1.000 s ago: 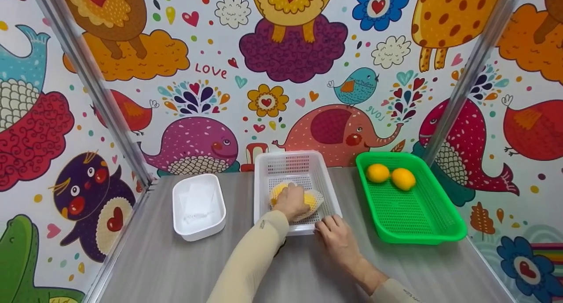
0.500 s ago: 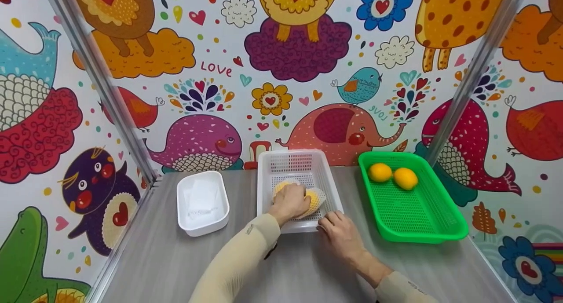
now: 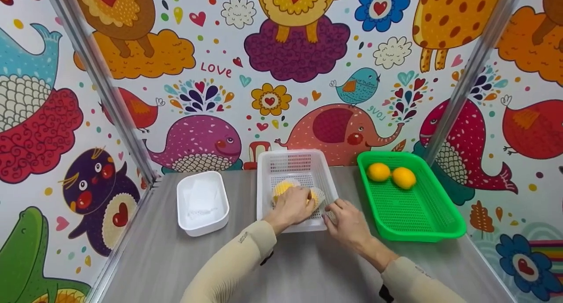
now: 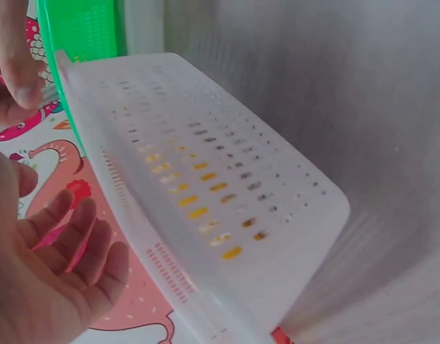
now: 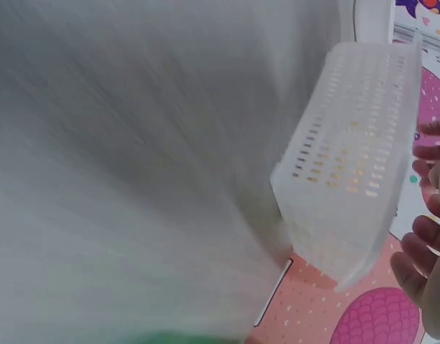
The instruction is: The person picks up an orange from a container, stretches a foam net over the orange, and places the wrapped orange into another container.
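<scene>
Loosely curled: left hand (image 3: 292,205) over netted fruit (image 3: 283,189) | right hand (image 3: 350,223) near basket (image 3: 261,184) | both released

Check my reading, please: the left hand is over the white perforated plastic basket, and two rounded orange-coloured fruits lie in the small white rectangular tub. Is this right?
Not quite: the two rounded orange-coloured fruits lie in the green perforated plastic basket, not in the white tub, as the head view shows. The left hand is indeed over the white perforated plastic basket.

A small booth (image 3: 118,250)
Cartoon walls (image 3: 290,87) left, right and far; metal poles (image 3: 104,87) between them; gray table (image 3: 149,259) inside.
</scene>
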`<state>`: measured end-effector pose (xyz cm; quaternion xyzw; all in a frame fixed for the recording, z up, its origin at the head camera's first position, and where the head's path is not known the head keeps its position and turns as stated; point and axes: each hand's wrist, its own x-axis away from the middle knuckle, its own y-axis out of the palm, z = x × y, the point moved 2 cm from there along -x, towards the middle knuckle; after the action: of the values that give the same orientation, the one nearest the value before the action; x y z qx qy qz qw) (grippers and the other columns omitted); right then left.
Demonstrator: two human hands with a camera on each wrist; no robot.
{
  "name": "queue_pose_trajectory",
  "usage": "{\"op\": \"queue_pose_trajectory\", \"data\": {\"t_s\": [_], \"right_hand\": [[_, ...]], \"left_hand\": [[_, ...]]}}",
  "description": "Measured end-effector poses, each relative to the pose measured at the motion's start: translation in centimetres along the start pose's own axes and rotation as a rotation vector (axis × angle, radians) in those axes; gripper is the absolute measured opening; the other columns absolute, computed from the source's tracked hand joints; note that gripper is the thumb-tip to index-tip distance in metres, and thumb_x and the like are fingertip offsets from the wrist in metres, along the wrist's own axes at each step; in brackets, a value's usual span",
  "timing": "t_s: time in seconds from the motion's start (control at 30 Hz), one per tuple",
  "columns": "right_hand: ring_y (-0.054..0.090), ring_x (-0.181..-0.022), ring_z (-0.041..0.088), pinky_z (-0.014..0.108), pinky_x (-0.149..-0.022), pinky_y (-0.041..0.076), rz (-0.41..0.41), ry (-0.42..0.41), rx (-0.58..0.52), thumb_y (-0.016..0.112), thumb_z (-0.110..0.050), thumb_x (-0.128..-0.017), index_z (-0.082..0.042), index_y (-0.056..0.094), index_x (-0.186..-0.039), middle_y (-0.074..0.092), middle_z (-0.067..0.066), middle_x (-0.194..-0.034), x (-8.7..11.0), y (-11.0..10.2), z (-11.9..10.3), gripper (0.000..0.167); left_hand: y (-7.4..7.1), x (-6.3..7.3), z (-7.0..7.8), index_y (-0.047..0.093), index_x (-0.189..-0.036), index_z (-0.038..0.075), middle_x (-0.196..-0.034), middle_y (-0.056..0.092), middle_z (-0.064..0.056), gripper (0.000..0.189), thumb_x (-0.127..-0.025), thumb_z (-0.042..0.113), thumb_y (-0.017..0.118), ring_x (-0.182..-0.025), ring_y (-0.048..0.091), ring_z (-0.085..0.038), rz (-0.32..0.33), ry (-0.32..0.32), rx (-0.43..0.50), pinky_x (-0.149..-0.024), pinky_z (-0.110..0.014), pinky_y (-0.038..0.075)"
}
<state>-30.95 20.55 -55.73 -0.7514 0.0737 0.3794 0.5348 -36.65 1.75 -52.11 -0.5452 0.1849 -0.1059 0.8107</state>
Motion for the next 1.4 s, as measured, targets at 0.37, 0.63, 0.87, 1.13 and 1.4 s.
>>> {"op": "queue_pose_trajectory", "data": {"t_s": [0.37, 0.63, 0.87, 1.13, 1.4], "right_hand": [[0.073, -0.085, 0.034, 0.049, -0.077, 0.066, -0.056, 0.162, -0.016, 0.09, -0.017, -0.09, -0.006, 0.078, -0.101, 0.079, 0.014, -0.098, -1.8, -2.0, 4.1, 0.02], [0.071, -0.09, 0.034, 0.056, -0.089, 0.067, -0.163, 0.292, -0.027, 0.086, -0.022, -0.095, -0.003, 0.078, -0.115, 0.08, 0.018, -0.108, -2.6, -3.8, 7.8, 0.029], [0.075, -0.105, 0.042, 0.064, -0.098, 0.064, -0.192, 0.331, -0.012, 0.081, -0.023, -0.099, 0.001, 0.077, -0.122, 0.081, 0.023, -0.12, -2.9, -5.0, 11.4, 0.034], [0.073, -0.097, 0.042, 0.066, -0.086, 0.064, -0.23, 0.361, 0.041, 0.077, -0.025, -0.101, 0.003, 0.073, -0.124, 0.077, 0.025, -0.119, -2.4, -6.4, 15.3, 0.036], [0.072, -0.105, 0.049, 0.07, -0.091, 0.061, -0.287, 0.399, 0.076, 0.075, -0.027, -0.102, 0.006, 0.068, -0.135, 0.073, 0.031, -0.125, -2.8, -7.0, 18.7, 0.047]], "left_hand": [[0.0, 1.1, 2.0, 0.077, -0.121, 0.015, -0.114, 0.079, -0.004, 0.028, -0.111, 0.036, 0.061, -0.107, 0.074, -0.025, -0.018, 0.111, -0.023, -0.095, -0.045, 0.062], [0.6, 1.1, 3.6, 0.076, -0.123, 0.018, -0.117, 0.078, -0.001, 0.027, -0.11, 0.038, 0.062, -0.109, 0.072, -0.02, -0.039, 0.149, -0.023, -0.101, -0.04, 0.059], [0.6, 0.9, 6.1, 0.076, -0.129, 0.017, -0.123, 0.079, -0.001, 0.032, -0.113, 0.039, 0.059, -0.117, 0.071, -0.019, -0.074, 0.194, 0.003, -0.106, -0.038, 0.06], [2.0, 0.7, 9.2, 0.076, -0.13, 0.022, -0.122, 0.077, 0.004, 0.031, -0.112, 0.043, 0.061, -0.11, 0.07, -0.014, -0.049, 0.293, -0.091, -0.102, -0.029, 0.058], [3.6, 0.5, 11.2, 0.075, -0.13, 0.024, -0.124, 0.075, 0.006, 0.032, -0.112, 0.046, 0.059, -0.112, 0.068, -0.012, -0.028, 0.331, -0.116, -0.099, -0.026, 0.057]]}}
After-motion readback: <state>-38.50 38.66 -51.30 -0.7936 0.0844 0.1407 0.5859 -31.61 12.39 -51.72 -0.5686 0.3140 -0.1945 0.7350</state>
